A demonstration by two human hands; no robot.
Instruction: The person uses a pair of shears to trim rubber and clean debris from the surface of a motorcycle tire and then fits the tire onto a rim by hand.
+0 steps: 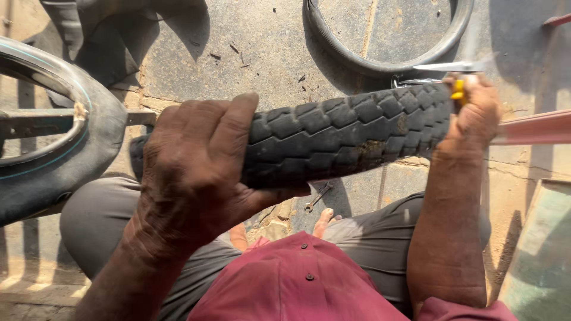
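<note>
Concrete floor [267,41], cracked and dusty, lies below my knees. My left hand [196,172] wraps its grip over a black knobby tyre [345,134] held crosswise above my lap. My right hand [473,116] closes its grip on a yellow-handled blade [458,66] at the tyre's far end. A small wrench [318,197] lies beneath.

Concrete floor [267,47] — rubber ring [380,62], small wrench [318,197], debris bits.

Matt, knobbly rubber tyre [339,137] w/ dirt; shiny metal blade [452,66], glossy yellow plastic handle [458,90].
</note>
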